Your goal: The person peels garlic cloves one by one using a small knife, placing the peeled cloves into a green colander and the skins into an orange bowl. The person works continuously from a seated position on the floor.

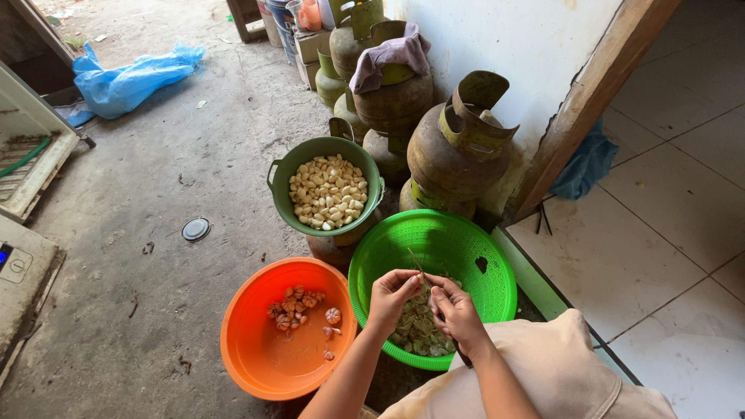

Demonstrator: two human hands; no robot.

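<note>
Left hand [392, 296] pinches garlic clove, right hand [456, 312] grips knife (over green basket [473, 240]); orange bowl [256, 349] beside.

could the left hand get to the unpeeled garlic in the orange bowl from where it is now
Probably yes. The left hand is over the green basket, right beside the orange bowl, which is open-topped with the cloves lying uncovered. Nothing stands between them.

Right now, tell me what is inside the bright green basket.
Pale peelings lie heaped in the bright green basket on the near side. The left hand and right hand cover part of the heap, so the rest is hidden.
</note>
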